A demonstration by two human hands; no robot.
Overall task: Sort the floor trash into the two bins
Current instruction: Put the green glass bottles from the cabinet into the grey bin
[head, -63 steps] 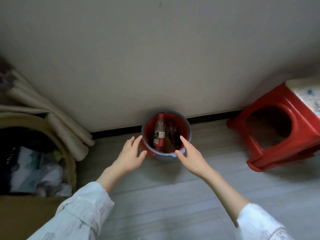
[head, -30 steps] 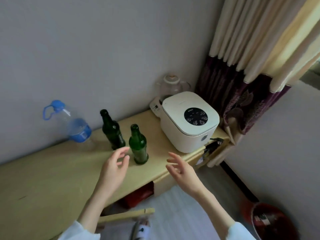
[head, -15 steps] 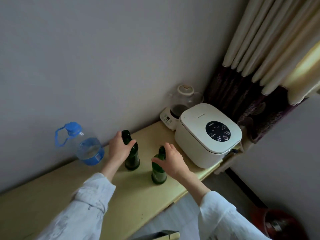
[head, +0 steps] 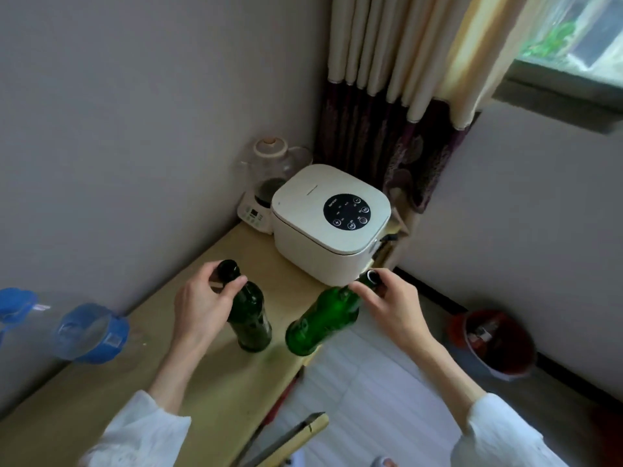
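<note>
Lifted and tilted since half a second before, lighter bottle [head: 322, 320] pinched at neck by right hand [head: 392, 306], darker bottle [head: 251, 320] gripped by left hand [head: 202, 306] on table [head: 84, 399], bin [head: 494, 345] well right of both grips, likely next stop.

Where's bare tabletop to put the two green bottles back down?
Free: the table strip between the blue water jug and the left sleeve. Crowded: far corner, rice cooker beside the kettle; little room between cooker and dark bottle and lighter bottle.
</note>
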